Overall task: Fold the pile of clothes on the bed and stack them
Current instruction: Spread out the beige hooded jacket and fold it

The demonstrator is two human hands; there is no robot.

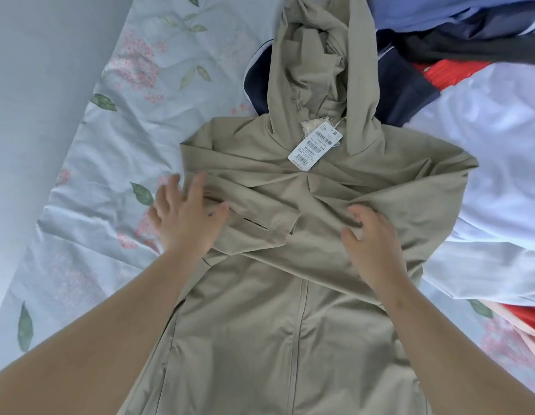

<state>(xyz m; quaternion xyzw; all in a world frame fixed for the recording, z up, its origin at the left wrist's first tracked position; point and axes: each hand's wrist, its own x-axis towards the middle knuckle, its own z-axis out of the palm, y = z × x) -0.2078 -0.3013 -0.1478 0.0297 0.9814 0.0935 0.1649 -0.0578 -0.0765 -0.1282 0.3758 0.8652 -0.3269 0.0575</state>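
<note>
**Item:** hooded jacket [290,310], khaki, one piece.
**Location:** flat on the bed [104,151], zip side up. The hood [314,55] reaches onto the unfolded pile [457,34], and the price tag [315,145] lies at the neck.
**Condition:** both sleeves are laid across the chest.
**Hands:** the left hand [185,217] rests open at the jacket's edge, fingers spread. The right hand [371,235] has its fingers bent on the crossed sleeve; pinching or pressing cannot be told.
**Step:** apparently smoothing after the sleeve fold.
**Next:** probably hood down and hem up, without shifting the sleeves.
</note>
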